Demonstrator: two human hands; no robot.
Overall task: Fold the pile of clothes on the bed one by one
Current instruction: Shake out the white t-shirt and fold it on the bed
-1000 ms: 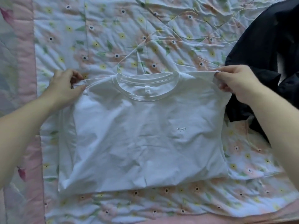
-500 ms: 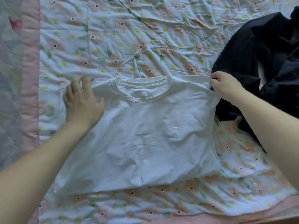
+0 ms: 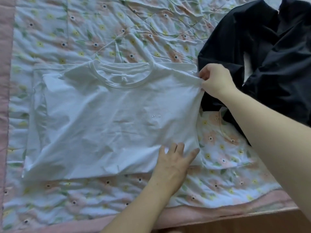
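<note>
A white T-shirt [image 3: 104, 121] lies flat, front up, on the floral quilt, with its collar toward the far side and its lower part folded under. My right hand [image 3: 216, 81] pinches the shirt's right shoulder edge between thumb and fingers. My left hand [image 3: 175, 158] rests flat with fingers spread on the shirt's lower right corner. A small safety pin [image 3: 156, 116] sits on the chest. A dark garment [image 3: 262, 52] lies crumpled at the right, touching the shirt's right edge.
The floral quilt [image 3: 101, 31] covers the bed, with a pink border [image 3: 5, 81] along the left and near edges. A wooden bed edge [image 3: 252, 224] shows at the bottom right.
My left hand has left the shirt's left shoulder and crossed to its lower right corner. My right hand keeps its pinch on the right shoulder. The left sleeve now lies flat.
</note>
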